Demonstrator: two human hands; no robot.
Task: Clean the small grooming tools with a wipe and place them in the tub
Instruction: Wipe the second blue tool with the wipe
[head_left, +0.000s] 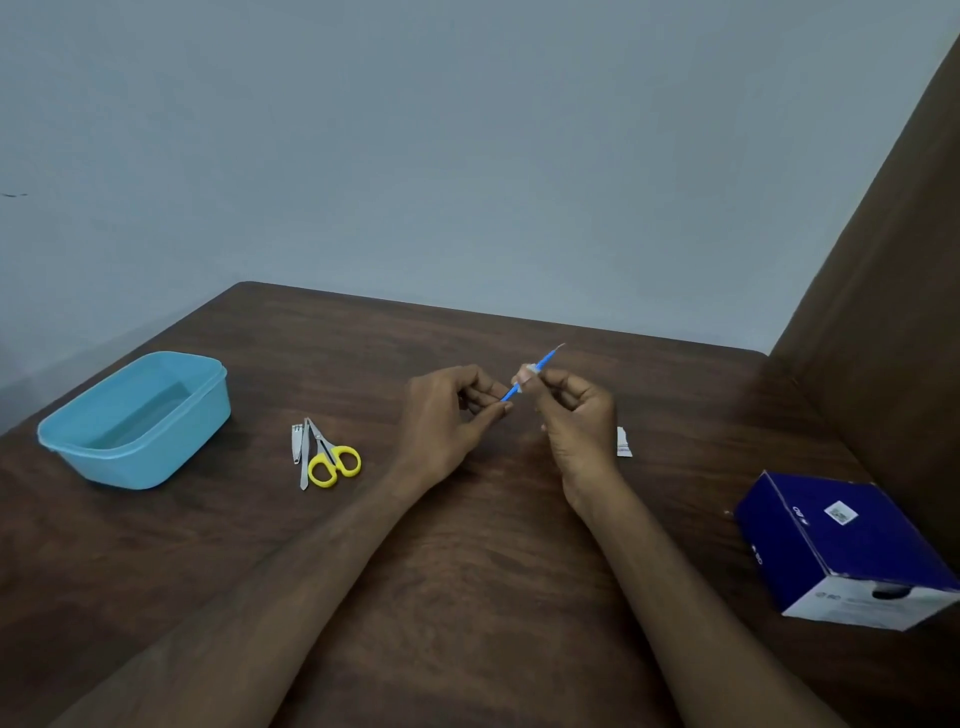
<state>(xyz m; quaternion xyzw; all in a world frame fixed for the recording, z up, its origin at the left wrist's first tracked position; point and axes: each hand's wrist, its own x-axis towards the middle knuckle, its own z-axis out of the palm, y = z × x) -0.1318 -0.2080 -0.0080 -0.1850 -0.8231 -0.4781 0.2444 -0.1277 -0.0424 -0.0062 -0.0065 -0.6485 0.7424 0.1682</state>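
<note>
A person's left hand (451, 415) pinches the lower end of a thin blue-handled grooming tool (530, 375) above the middle of a dark wooden table (467, 545), while the right hand (571, 415) grips a small wipe (529, 372) wrapped around its shaft. A light blue plastic tub (136, 419) stands near the left edge. Nail clippers (296, 442), a metal nail file (305, 460) and yellow-handled scissors (332, 457) lie side by side between tub and hands. A torn sachet (624, 442) lies just right of the right hand; a dark blue box (841, 545) sits near the right edge
</note>
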